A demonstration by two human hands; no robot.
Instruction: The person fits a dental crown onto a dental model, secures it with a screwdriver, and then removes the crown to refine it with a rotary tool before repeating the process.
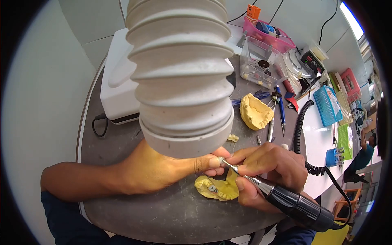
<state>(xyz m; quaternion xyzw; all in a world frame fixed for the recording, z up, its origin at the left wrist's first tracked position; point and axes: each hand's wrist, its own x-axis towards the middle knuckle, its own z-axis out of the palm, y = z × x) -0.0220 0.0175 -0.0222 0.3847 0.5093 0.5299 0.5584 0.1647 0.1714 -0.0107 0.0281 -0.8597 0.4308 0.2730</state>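
Observation:
My left hand (175, 169) pinches a small tooth-coloured dental crown (221, 159) between thumb and fingers, just below the hose mouth. My right hand (277, 167) is wrapped round a black and silver rotary handpiece (300, 206), its thin bur tip right at the crown. Below both hands lies a yellow plaster dental model (202, 185) with grey metal abutments (213, 188), partly covered by my right fingers. Farther back, a second plaster model (254, 114) rests on the grey table (155, 216). A small tooth-coloured piece (233, 138) lies behind my left fingertips.
A wide white ribbed hose (183, 81) hangs over my left hand. Behind it stands a white machine (116, 87). At right are a clear box (261, 61), slim tools (281, 110), a coiled cord (300, 126) and a blue basket (326, 106). Another person (363, 159) is far right.

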